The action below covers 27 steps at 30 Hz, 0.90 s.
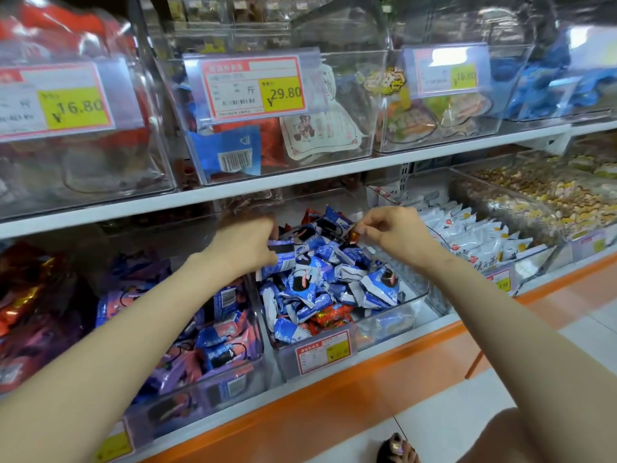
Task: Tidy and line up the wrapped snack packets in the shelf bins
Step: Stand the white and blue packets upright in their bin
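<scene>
Right at the bottom edge a foot stands on pale floor tiles, just before the orange ledge that fronts the lowest shelf. Both forearms reach over that ledge into one clear bin, whose front wall carries a red-and-yellow price label. The bin holds a loose heap of blue-and-white packets lying at all angles, with a few red packets low against the front wall. At the heap's left side the left hand has its fingers curled round a small stack of blue packets — the stack sticks out to the right of the fist and rests on the heap. Over the back of the heap the right hand pinches a single small red-orange packet between thumb and forefinger; it sits just left of the fingertips, above the blue ones. The neighbouring bin on the left is full of purple packets, and the one on the right holds white packets in rows. Beyond, on the upper shelf, an upper bin of mixed packets bears a price card reading 29.80.
</scene>
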Motion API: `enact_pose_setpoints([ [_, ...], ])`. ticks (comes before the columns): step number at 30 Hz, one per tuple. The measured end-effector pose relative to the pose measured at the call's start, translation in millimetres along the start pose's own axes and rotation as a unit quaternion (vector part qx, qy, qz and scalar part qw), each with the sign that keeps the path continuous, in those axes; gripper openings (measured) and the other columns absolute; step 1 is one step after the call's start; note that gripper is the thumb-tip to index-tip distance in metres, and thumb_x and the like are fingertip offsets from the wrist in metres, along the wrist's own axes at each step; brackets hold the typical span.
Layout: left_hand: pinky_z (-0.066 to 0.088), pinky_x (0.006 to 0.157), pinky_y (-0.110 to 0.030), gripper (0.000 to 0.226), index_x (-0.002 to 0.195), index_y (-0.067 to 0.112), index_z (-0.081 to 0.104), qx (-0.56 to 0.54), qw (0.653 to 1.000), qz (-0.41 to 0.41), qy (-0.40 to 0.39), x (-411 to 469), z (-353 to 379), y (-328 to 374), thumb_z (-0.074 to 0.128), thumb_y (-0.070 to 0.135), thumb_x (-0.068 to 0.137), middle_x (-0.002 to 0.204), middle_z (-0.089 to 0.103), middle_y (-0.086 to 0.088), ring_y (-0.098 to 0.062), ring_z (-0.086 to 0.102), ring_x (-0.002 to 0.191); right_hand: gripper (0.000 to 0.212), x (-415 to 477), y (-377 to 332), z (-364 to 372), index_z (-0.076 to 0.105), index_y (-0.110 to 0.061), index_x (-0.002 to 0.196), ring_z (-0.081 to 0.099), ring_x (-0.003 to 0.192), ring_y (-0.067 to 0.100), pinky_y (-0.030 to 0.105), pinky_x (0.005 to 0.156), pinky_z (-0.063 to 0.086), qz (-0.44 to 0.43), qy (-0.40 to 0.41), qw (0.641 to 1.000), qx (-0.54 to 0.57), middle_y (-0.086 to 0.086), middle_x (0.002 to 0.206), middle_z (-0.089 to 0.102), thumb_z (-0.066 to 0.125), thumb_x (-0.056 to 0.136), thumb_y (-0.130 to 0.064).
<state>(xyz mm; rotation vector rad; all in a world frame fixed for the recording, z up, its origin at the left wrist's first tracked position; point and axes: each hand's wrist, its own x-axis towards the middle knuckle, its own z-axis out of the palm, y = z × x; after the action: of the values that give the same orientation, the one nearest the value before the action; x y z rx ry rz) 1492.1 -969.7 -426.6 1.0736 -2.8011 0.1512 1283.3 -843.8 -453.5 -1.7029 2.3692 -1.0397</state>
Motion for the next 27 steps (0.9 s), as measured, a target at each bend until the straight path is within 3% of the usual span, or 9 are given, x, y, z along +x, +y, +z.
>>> enact_pose_setpoints([
  [3,0.036,0.066,-0.029,0.024,0.098,0.021,0.049,-0.12,0.993,0.0,-0.022,-1.4,-3.9,7.5,0.065,0.023,0.08,0.087,0.055,0.004,-0.019,0.053,0.082,0.01,-0.5,-0.3,-0.7,0.072,-0.018,0.089,0.065,0.083,0.021,0.042,0.081,0.054,-0.002,0.0,1.0,0.008,0.006,0.086,0.072,0.063,0.089,-0.022],
  [6,0.043,0.072,-0.032,0.024,0.096,0.021,0.049,-0.241,0.97,0.022,-0.024,9.4,3.2,21.2,0.066,0.018,0.08,0.103,0.061,0.0,-0.023,0.059,0.088,0.009,-0.3,-0.3,-0.5,0.072,-0.019,0.087,0.066,0.083,0.021,0.043,0.081,0.054,0.002,0.003,1.0,0.018,0.006,0.086,0.072,0.063,0.089,-0.021],
  [9,0.042,0.071,-0.027,0.023,0.101,0.015,0.056,-0.308,0.951,0.03,0.006,33.1,21.2,39.1,0.067,0.016,0.081,0.103,0.06,0.0,-0.017,0.055,0.085,0.01,0.0,-0.2,-1.0,0.072,-0.019,0.087,0.066,0.083,0.022,0.042,0.079,0.054,0.004,0.01,1.0,0.019,0.006,0.084,0.072,0.062,0.089,-0.02],
  [11,0.044,0.077,-0.028,0.023,0.104,0.011,0.059,-0.305,0.951,0.04,0.003,48.0,33.5,49.0,0.067,0.015,0.083,0.107,0.062,-0.004,-0.018,0.057,0.092,0.011,-0.4,-0.2,-1.5,0.072,-0.016,0.088,0.066,0.083,0.021,0.041,0.08,0.053,0.005,0.008,1.0,0.005,0.006,0.084,0.072,0.062,0.089,-0.019],
  [14,0.04,0.085,-0.03,0.029,0.112,0.013,0.06,-0.19,0.978,0.079,-0.03,57.3,49.3,53.5,0.067,0.021,0.085,0.119,0.054,-0.006,-0.023,0.051,0.108,0.012,-1.0,0.4,-2.1,0.072,-0.014,0.091,0.066,0.083,0.021,0.039,0.08,0.053,0.004,0.002,1.0,-0.001,0.006,0.085,0.072,0.061,0.089,-0.019],
  [18,0.041,0.088,-0.032,0.027,0.109,0.018,0.057,-0.152,0.981,0.115,0.031,37.6,45.0,41.8,0.066,0.023,0.084,0.121,0.053,-0.002,-0.019,0.048,0.11,0.011,-2.4,0.5,-2.5,0.072,-0.018,0.09,0.065,0.081,0.019,0.034,0.078,0.052,-0.002,0.003,1.0,-0.007,0.002,0.083,0.071,0.062,0.089,-0.02],
  [21,0.044,0.071,-0.013,0.015,0.094,0.021,0.06,-0.231,0.949,0.175,-0.125,14.5,36.8,33.9,0.069,0.018,0.083,0.099,0.065,0.003,0.002,0.057,0.079,0.01,-2.7,0.3,-0.2,0.072,-0.018,0.088,0.064,0.08,0.018,0.031,0.077,0.052,-0.007,-0.01,1.0,-0.003,-0.001,0.08,0.069,0.062,0.088,-0.017],
  [23,0.044,0.067,-0.01,0.013,0.095,0.02,0.062,-0.246,0.916,0.203,-0.243,2.2,37.1,38.9,0.069,0.018,0.084,0.094,0.068,0.002,0.008,0.055,0.067,0.01,-1.9,1.7,1.7,0.072,-0.019,0.086,0.064,0.08,0.018,0.036,0.08,0.053,-0.008,-0.02,1.0,-0.001,-0.001,0.083,0.071,0.062,0.087,-0.016],
  [27,0.045,0.073,-0.021,0.028,0.112,0.019,0.062,-0.209,0.902,0.257,-0.278,-1.0,48.8,55.4,0.068,0.022,0.085,0.1,0.066,0.001,-0.002,0.052,0.074,0.01,-2.4,3.1,1.0,0.072,-0.02,0.084,0.064,0.078,0.016,0.037,0.079,0.053,-0.014,-0.02,1.0,-0.005,0.0,0.083,0.071,0.062,0.087,-0.017],
])
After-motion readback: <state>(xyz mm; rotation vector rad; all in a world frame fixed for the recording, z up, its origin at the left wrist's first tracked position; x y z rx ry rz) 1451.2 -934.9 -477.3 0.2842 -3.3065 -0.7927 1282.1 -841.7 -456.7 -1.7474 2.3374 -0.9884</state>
